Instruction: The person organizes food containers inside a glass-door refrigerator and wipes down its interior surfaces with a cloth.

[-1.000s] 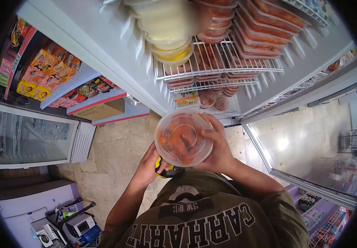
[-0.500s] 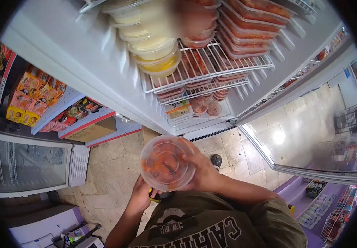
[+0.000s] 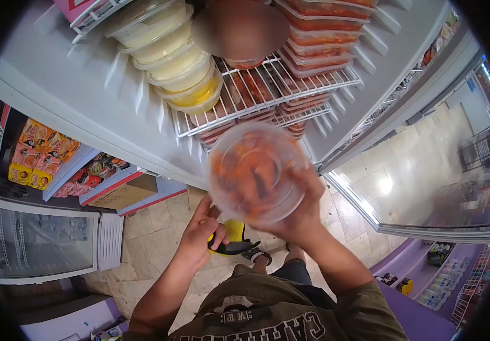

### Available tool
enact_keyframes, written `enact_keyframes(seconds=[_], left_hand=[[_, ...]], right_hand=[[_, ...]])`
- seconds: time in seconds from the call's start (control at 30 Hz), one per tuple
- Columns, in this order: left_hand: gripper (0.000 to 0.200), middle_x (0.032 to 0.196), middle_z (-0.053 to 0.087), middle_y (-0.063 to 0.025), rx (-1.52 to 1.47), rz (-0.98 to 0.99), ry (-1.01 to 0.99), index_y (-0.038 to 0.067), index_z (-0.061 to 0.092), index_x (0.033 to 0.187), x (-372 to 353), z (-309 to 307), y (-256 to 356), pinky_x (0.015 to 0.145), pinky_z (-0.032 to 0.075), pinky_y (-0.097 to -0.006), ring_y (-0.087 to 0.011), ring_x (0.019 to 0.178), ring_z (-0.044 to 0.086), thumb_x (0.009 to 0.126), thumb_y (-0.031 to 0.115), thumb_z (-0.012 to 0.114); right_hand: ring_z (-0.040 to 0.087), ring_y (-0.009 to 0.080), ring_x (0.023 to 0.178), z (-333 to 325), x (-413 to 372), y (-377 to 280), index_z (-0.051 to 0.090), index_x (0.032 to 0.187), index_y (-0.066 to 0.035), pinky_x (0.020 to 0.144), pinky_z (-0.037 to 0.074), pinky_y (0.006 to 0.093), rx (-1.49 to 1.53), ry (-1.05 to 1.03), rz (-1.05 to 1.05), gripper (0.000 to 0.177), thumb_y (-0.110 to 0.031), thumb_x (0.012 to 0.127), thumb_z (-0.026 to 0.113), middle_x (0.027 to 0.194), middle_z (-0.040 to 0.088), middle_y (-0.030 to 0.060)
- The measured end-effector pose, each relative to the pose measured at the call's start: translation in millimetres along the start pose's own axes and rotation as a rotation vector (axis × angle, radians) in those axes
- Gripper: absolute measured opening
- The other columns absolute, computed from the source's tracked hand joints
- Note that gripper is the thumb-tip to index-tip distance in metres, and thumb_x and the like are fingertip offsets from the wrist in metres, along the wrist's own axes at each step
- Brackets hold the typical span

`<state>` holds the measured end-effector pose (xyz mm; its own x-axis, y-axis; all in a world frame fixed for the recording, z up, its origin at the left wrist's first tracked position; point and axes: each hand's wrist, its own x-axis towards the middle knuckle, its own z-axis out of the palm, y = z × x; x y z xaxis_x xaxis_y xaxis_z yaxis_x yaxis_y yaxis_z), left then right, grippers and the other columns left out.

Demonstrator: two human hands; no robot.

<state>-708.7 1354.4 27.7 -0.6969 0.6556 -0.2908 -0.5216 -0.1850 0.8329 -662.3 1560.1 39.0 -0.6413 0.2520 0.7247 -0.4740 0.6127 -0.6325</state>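
My right hand (image 3: 303, 210) grips a round clear plastic tub (image 3: 256, 173) from its right side. Orange-red food shows through the plastic, though the tub is slightly blurred. It is raised before the open fridge, hiding part of the lower shelves. Below and left of it, my left hand (image 3: 197, 238) is closed around a yellow-and-black handheld tool (image 3: 235, 234) whose exact kind I cannot make out. On the wire shelf (image 3: 267, 96) ahead stand stacked tubs with pale contents (image 3: 168, 59), a tub with yellow contents (image 3: 197, 96) and stacked flat containers of red food (image 3: 324, 42).
An open glass door (image 3: 409, 182) stands to the right. Packaged noodles (image 3: 43, 150) fill shelving on the left, above a cardboard box (image 3: 123, 192). A glass-fronted cooler (image 3: 40, 236) is at lower left, and purple shelving (image 3: 409, 261) at lower right.
The tub in my right hand has moved up and forward, toward the fridge shelves. My left hand has separated from it, bringing the yellow-and-black tool into fuller view.
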Motion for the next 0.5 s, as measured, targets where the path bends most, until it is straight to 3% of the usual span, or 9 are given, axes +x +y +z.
enact_keyframes(seconds=[0.1,0.2,0.3,0.37,0.5], left_hand=[[0.063,0.129,0.045,-0.017,0.016,-0.011,-0.1,0.007,0.027,0.138,1,7,4,0.061,0.043,-0.0213,-0.005,0.05,0.042,0.086,0.029,0.056],[0.068,0.124,0.048,-0.0171,0.087,-0.042,-0.092,0.005,0.031,0.135,-7,0,-1,0.059,0.043,-0.0213,-0.0041,0.046,0.038,0.083,0.037,0.06],[0.057,0.122,0.049,-0.0182,0.077,-0.074,-0.054,0.006,0.033,0.134,-19,-8,-6,0.059,0.043,-0.021,-0.0033,0.048,0.039,0.087,0.027,0.055],[0.049,0.12,0.051,-0.0183,0.072,-0.085,-0.018,0.007,0.036,0.133,-24,-13,-9,0.059,0.043,-0.0208,-0.0028,0.049,0.038,0.088,0.019,0.052],[0.051,0.116,0.053,-0.0163,0.106,-0.077,0.031,0.004,0.036,0.132,-29,-11,-8,0.059,0.043,-0.0213,-0.0031,0.047,0.038,0.088,0.023,0.052]], right_hand=[[0.045,0.03,0.108,-15,21,6,0.02,0.122,-0.006,0.088,0.041,0.04,-0.194,0.033,-0.021,0.106,-0.03,0.047,0.09,0.113,0.035,0.0153],[0.044,0.0276,0.11,-16,41,22,0.02,0.122,-0.004,0.089,0.041,0.0384,-0.192,0.091,0.02,0.104,-0.029,0.049,0.089,0.115,0.036,0.0158],[0.045,0.0284,0.11,-8,76,40,0.022,0.122,-0.004,0.091,0.041,0.0377,-0.181,0.146,0.085,0.101,-0.027,0.051,0.089,0.117,0.04,0.0175],[0.05,0.0351,0.106,1,100,52,0.03,0.119,-0.005,0.087,0.044,0.0399,-0.199,0.208,0.099,0.092,-0.02,0.049,0.088,0.119,0.043,0.0208],[0.049,0.0372,0.106,15,119,77,0.032,0.116,-0.006,0.088,0.043,0.0417,-0.275,0.181,0.13,0.089,-0.016,0.047,0.087,0.117,0.044,0.019]])
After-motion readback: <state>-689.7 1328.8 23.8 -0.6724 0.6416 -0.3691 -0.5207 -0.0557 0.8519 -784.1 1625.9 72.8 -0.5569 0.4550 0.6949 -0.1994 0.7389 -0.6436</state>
